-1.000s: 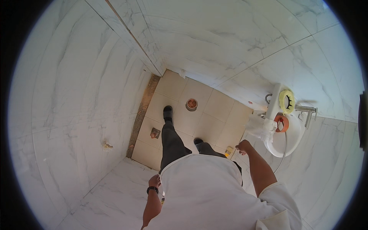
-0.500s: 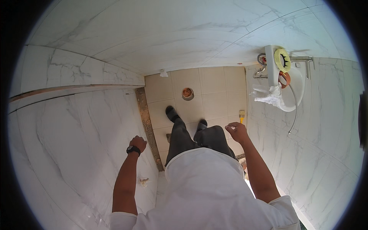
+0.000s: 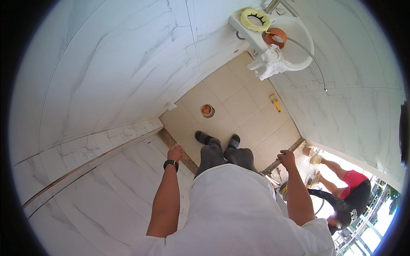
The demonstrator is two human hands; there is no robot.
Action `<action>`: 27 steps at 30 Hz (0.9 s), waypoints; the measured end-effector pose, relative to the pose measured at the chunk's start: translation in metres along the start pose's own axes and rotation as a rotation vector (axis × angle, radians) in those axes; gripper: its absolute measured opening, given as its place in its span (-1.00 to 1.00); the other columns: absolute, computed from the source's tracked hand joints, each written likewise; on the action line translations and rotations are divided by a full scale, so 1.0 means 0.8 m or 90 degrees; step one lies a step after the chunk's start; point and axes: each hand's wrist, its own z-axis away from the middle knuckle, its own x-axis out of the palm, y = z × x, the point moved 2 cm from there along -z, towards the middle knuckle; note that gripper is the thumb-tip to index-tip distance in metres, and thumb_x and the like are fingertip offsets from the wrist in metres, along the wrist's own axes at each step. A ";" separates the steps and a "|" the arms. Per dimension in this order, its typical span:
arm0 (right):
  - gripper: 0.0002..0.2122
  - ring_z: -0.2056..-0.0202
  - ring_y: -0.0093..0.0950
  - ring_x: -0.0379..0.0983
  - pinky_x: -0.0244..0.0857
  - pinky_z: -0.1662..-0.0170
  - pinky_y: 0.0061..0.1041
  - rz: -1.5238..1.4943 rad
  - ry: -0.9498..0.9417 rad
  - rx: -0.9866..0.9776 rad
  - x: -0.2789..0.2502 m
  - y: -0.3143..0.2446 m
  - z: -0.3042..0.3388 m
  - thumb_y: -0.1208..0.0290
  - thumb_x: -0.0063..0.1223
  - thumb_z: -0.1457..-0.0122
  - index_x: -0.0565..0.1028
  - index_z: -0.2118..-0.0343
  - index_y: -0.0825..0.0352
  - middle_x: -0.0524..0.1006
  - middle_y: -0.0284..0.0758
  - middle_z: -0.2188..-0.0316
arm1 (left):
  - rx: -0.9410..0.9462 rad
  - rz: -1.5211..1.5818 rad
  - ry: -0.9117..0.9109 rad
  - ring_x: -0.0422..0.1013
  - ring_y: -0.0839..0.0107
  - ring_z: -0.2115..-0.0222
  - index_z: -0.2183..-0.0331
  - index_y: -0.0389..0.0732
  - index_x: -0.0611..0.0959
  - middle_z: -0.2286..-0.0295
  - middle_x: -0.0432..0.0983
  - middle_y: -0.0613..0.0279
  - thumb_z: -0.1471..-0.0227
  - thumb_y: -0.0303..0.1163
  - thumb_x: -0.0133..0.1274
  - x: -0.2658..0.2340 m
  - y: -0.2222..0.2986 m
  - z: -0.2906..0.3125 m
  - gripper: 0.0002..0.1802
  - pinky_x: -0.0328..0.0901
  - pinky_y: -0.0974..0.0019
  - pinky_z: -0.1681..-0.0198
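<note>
My left hand, with a dark watch on its wrist, hangs in the air beside the marble-patterned wall and the rough floor strip. It is smeared, so its fingers do not show clearly. On the other side, my right hand hovers near the doorway sill. Its fingers are curled together, and whatever may be in them is too small to make out. Neither hand touches anything around it. Below, a round drain hole opens in the beige floor tiles. A yellow-handled paintbrush lies near the right wall.
A white washbasin at the far right carries a yellow tape roll, an orange tape roll and a crumpled white cloth. A hose hangs from it. Beyond the doorway at lower right, another person bends over.
My view has turned to the right, bringing the doorway and the other person into sight. The washbasin has shifted up and left in the picture. Both hands stay raised at my sides.
</note>
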 end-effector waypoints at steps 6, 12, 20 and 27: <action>-0.77 0.67 -0.51 0.53 0.39 0.60 -0.54 0.022 -0.108 0.187 -0.004 0.143 0.032 0.36 0.12 -0.08 0.59 0.51 0.48 0.59 -0.20 0.65 | 0.110 -0.401 -0.004 0.52 0.45 0.38 -0.09 -0.31 0.49 0.29 0.59 0.15 -0.05 -0.16 0.20 0.003 -0.038 0.044 -0.35 0.38 0.38 0.41; -0.82 0.27 -0.32 0.60 0.44 0.13 -0.28 0.554 -0.135 -0.207 0.016 0.250 0.028 0.18 0.10 -0.05 0.68 0.38 0.06 0.66 -0.33 0.36 | -0.050 -0.375 -0.025 0.52 0.27 0.18 -0.01 -0.21 0.55 0.21 0.59 0.10 0.02 -0.27 0.21 -0.060 -0.128 0.071 -0.48 0.42 0.21 0.19; -0.60 0.13 -0.13 0.53 0.39 0.00 -0.28 0.281 0.027 -0.046 0.016 0.180 0.066 0.03 0.01 -0.11 0.66 0.24 0.27 0.62 -0.16 0.18 | 0.117 -0.984 -0.221 0.49 0.06 0.16 0.10 -0.11 0.58 0.16 0.56 0.08 -0.02 -0.30 0.09 -0.061 -0.078 0.035 -0.64 0.38 0.05 0.11; -0.62 0.19 -0.17 0.57 0.42 0.06 -0.30 -0.139 0.138 0.118 0.070 0.118 0.127 0.09 0.19 -0.04 0.66 0.24 0.32 0.64 -0.10 0.28 | 0.412 -1.439 -0.409 0.49 0.19 0.12 0.12 -0.16 0.59 0.11 0.55 0.15 -0.09 -0.25 0.05 -0.048 0.088 -0.079 -0.68 0.37 0.13 0.10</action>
